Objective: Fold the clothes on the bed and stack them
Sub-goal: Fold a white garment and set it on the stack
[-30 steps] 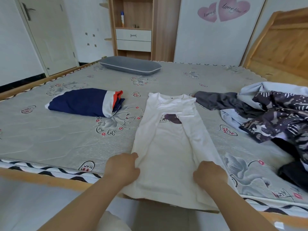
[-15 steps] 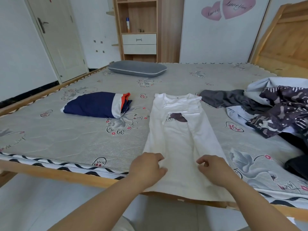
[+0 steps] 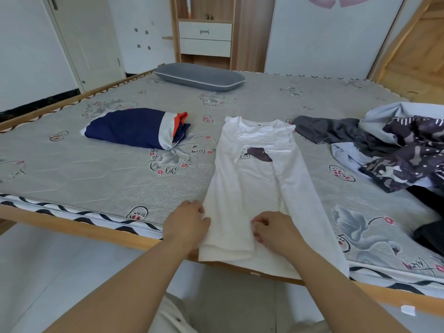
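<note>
White shirt (image 3: 249, 188) laid lengthwise on the bed (image 3: 96, 179), sides folded in, hem hanging just past the near edge. Left hand (image 3: 186, 223) curled on the hem's left edge, gripping the cloth. Right hand (image 3: 274, 230) pinching a fold of the hem nearer the middle, fingers bent. Folded navy garment (image 3: 134, 127) well off to the left; unfolded pile (image 3: 394, 150) on the right. Grey pillow (image 3: 199, 76) at the far side.
</note>
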